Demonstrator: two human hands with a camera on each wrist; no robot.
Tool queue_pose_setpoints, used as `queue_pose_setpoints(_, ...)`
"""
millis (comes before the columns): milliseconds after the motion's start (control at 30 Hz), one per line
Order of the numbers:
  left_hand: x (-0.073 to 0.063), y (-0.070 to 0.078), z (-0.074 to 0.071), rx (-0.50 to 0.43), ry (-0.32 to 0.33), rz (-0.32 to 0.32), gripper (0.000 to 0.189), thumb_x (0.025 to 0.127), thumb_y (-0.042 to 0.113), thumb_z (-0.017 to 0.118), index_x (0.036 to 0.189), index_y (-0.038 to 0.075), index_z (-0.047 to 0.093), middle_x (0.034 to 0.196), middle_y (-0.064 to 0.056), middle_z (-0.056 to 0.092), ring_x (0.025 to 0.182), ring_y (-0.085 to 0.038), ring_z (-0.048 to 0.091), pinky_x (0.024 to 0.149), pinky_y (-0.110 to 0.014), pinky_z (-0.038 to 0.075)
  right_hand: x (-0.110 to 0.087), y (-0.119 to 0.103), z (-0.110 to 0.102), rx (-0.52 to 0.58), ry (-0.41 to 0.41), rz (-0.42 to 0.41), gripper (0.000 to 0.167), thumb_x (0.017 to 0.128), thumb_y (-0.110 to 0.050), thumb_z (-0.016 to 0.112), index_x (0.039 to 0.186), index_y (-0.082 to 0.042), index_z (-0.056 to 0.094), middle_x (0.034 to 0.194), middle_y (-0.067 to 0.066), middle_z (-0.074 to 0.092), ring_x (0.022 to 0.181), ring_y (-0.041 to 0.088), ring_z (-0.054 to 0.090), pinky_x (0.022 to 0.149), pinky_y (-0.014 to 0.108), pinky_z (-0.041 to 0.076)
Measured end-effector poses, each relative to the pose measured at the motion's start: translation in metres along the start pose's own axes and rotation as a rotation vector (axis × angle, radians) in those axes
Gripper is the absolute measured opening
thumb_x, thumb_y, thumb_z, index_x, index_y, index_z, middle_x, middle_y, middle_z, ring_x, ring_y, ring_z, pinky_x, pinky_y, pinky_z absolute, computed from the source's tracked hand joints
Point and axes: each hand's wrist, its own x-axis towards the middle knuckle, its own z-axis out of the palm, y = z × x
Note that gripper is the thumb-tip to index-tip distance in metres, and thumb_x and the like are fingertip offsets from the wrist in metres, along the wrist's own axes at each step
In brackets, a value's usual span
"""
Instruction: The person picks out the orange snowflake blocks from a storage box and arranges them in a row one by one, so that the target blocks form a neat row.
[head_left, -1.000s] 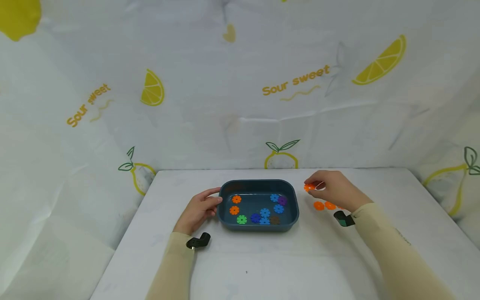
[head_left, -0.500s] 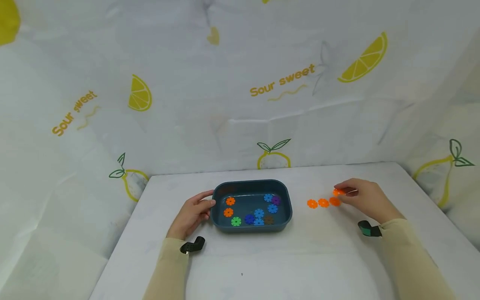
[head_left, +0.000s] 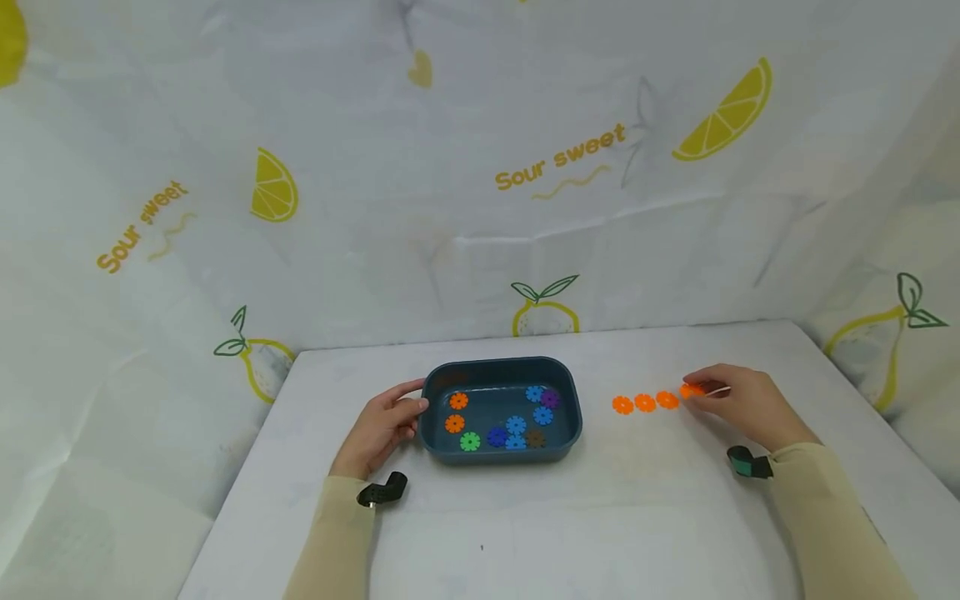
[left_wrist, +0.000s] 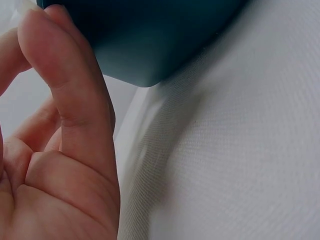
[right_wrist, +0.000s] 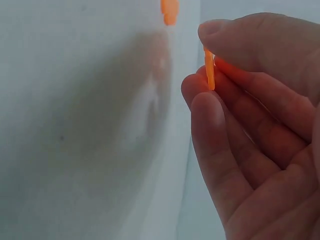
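Observation:
My left hand (head_left: 377,429) grips the left rim of a dark blue-grey tray (head_left: 498,457), thumb over the edge. In the left wrist view, fingertips (left_wrist: 42,40) press at the corner of the tray wall. My right hand (head_left: 750,408) pinches an orange notched plastic disc (head_left: 691,390) just off the right end of a row. That disc (right_wrist: 209,70) shows edge-on between thumb and fingers in the right wrist view. The row has 3 orange discs (head_left: 645,403) lying side by side on the table, right of the tray.
Inside the tray lie 2 orange discs (head_left: 454,423), a green disc (head_left: 470,442), several blue discs (head_left: 543,416), a purple disc (head_left: 550,398) and a brown disc (head_left: 535,438). A lemon-printed cloth (head_left: 390,275) hangs behind the white table (head_left: 555,533).
My right hand has carried the orange disc rightward, from beside the tray, past the row to its right end. My left hand keeps its grip on the tray. The head view has shifted slightly.

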Motion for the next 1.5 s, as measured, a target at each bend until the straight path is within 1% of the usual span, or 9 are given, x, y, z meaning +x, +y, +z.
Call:
queue_pose_setpoints(100, 0.0, 0.0, 0.0, 0.016, 0.007, -0.002, 0.05, 0.101, 0.023, 0.078, 0.149, 0.019, 0.064, 0.086, -0.001, 0.067, 0.073, -0.015, 0.057, 0.066, -0.022, 0.053, 0.0, 0.004, 0.003, -0.02, 0.004, 0.01, 0.039, 0.097, -0.026, 0.082, 0.129, -0.007, 0.076, 0.125, 0.019, 0.076, 0.109, 0.039, 0.073, 0.087, 0.039, 0.058)
queue_pose_setpoints(233, -0.001, -0.003, -0.001, 0.021, 0.012, -0.016, 0.049, 0.101, 0.023, 0.078, 0.148, 0.02, 0.064, 0.086, -0.002, 0.066, 0.073, -0.015, 0.057, 0.067, -0.022, 0.054, 0.0, 0.007, 0.009, -0.026, -0.014, 0.016, 0.036, 0.097, -0.024, 0.082, 0.128, -0.007, 0.076, 0.123, 0.018, 0.076, 0.109, 0.038, 0.072, 0.092, 0.05, 0.06)
queue_pose_setpoints(367, -0.002, -0.004, -0.003, 0.015, 0.013, -0.01, 0.05, 0.1, 0.024, 0.079, 0.148, 0.02, 0.064, 0.086, -0.002, 0.066, 0.073, -0.015, 0.056, 0.067, -0.022, 0.054, 0.001, 0.007, 0.012, -0.025, -0.015, 0.008, 0.034, 0.096, -0.023, 0.081, 0.126, -0.007, 0.077, 0.123, 0.017, 0.076, 0.107, 0.038, 0.072, 0.093, 0.056, 0.06)
queue_pose_setpoints(667, -0.003, -0.005, -0.002, -0.005, 0.007, -0.019, 0.05, 0.1, 0.022, 0.079, 0.148, 0.02, 0.064, 0.085, -0.001, 0.067, 0.072, -0.014, 0.056, 0.065, -0.021, 0.053, 0.002, 0.01, 0.016, -0.041, -0.025, 0.017, 0.032, 0.097, -0.022, 0.079, 0.125, -0.007, 0.077, 0.123, 0.018, 0.075, 0.106, 0.036, 0.071, 0.092, 0.057, 0.06)
queue_pose_setpoints(933, -0.002, -0.002, 0.0, -0.007, 0.014, -0.002, 0.049, 0.101, 0.019, 0.078, 0.148, 0.018, 0.064, 0.085, -0.002, 0.067, 0.069, -0.014, 0.056, 0.063, -0.021, 0.054, 0.004, 0.005, 0.017, -0.04, -0.021, 0.028, 0.031, 0.097, -0.018, 0.08, 0.124, -0.004, 0.076, 0.122, 0.02, 0.075, 0.106, 0.037, 0.07, 0.093, 0.059, 0.059)
queue_pose_setpoints(1067, -0.001, -0.001, 0.0, -0.005, 0.007, -0.004, 0.049, 0.101, 0.02, 0.077, 0.148, 0.019, 0.064, 0.086, -0.002, 0.068, 0.069, -0.013, 0.056, 0.063, -0.021, 0.053, 0.006, 0.004, 0.016, -0.05, -0.018, 0.025, 0.031, 0.096, -0.018, 0.081, 0.123, -0.004, 0.076, 0.119, 0.019, 0.075, 0.103, 0.036, 0.07, 0.091, 0.056, 0.059)
queue_pose_setpoints(1267, 0.001, -0.001, -0.001, 0.001, 0.007, -0.015, 0.051, 0.101, 0.022, 0.078, 0.15, 0.02, 0.063, 0.087, -0.001, 0.068, 0.071, -0.013, 0.057, 0.065, -0.021, 0.054, 0.007, 0.001, 0.014, -0.067, -0.015, 0.018, 0.03, 0.095, -0.019, 0.082, 0.122, -0.005, 0.077, 0.113, 0.016, 0.076, 0.1, 0.033, 0.069, 0.086, 0.045, 0.057)
queue_pose_setpoints(1367, 0.0, 0.001, -0.001, 0.0, 0.01, -0.016, 0.05, 0.101, 0.022, 0.078, 0.149, 0.02, 0.063, 0.087, -0.001, 0.067, 0.072, -0.014, 0.057, 0.065, -0.02, 0.054, 0.007, 0.001, 0.013, -0.067, -0.017, 0.019, 0.03, 0.096, -0.019, 0.081, 0.122, -0.005, 0.077, 0.114, 0.017, 0.076, 0.1, 0.033, 0.069, 0.086, 0.044, 0.057)
queue_pose_setpoints(1500, 0.0, 0.002, 0.0, 0.005, 0.009, -0.013, 0.05, 0.101, 0.022, 0.078, 0.149, 0.02, 0.063, 0.086, -0.001, 0.067, 0.072, -0.014, 0.056, 0.065, -0.021, 0.053, 0.008, 0.001, 0.012, -0.064, -0.02, 0.022, 0.031, 0.096, -0.019, 0.081, 0.123, -0.005, 0.076, 0.116, 0.018, 0.075, 0.101, 0.034, 0.069, 0.087, 0.049, 0.058)
